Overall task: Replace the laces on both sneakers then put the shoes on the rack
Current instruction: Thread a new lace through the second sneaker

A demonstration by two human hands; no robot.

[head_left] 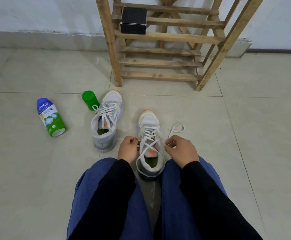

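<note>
Two grey-white sneakers with orange toe tips stand on the tiled floor. The nearer sneaker (pixel 150 144) sits between my knees, toe pointing away, its white lace (pixel 148 135) crossed up the eyelets. My left hand (pixel 128 149) pinches the lace end at the shoe's left side. My right hand (pixel 180 149) pinches the other end at the right side, and a loop of lace (pixel 175 128) trails past it on the floor. The second sneaker (pixel 106 122) stands further left, laced, with a loop hanging loose. The wooden rack (pixel 160 63) stands beyond them.
A black box (pixel 133 20) sits on a rack shelf. A green-and-blue powder bottle (pixel 50 116) lies on the floor at left, and its green cap (pixel 90 100) lies beside the second sneaker. A white wall runs behind. My blue-trousered knees flank the nearer shoe.
</note>
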